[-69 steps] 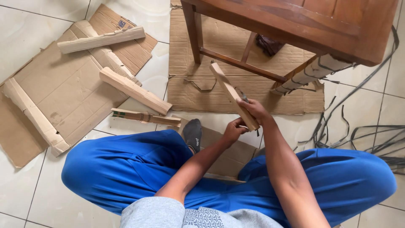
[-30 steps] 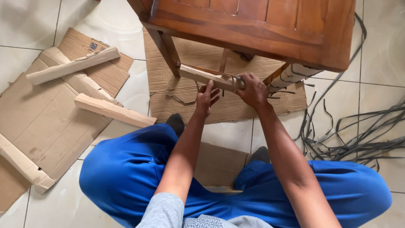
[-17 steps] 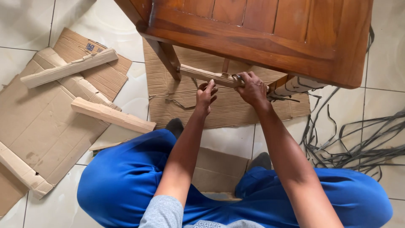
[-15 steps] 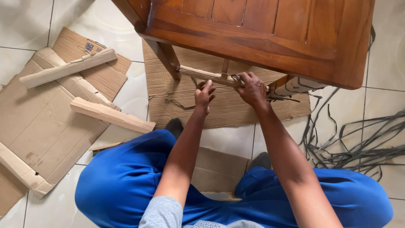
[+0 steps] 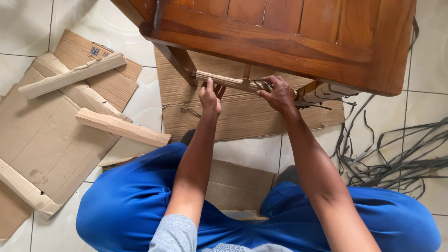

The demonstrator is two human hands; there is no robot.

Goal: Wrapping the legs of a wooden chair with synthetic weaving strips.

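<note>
— What has changed since half a second ago?

— My left hand (image 5: 210,97) has slid up and toward nine o'clock along the cardboard strip (image 5: 228,82); before, its fingers hung curled just below the strip; now they close around it from beneath, thumb on top.

— And the right?

— My right hand (image 5: 279,94) stays clenched on the strip's other end, at three o'clock of the left; something thin shows between its fingers, and I cannot tell what.

— Where does the strip sit?

— Pressed flat along the lower rail between the legs of the wooden table (image 5: 298,37), the wrapped leg (image 5: 322,92) touching it at three o'clock.

— Which step is this?

— Seating the padding on the rail, I judge; next it wants one hand pinning it square while the other fastens it; a grey strap (image 5: 396,154) from the heap at four o'clock might serve.

— Spare pieces?

— Folded cardboard lengths (image 5: 122,127) lie at nine o'clock on the flat sheet (image 5: 42,135).
</note>
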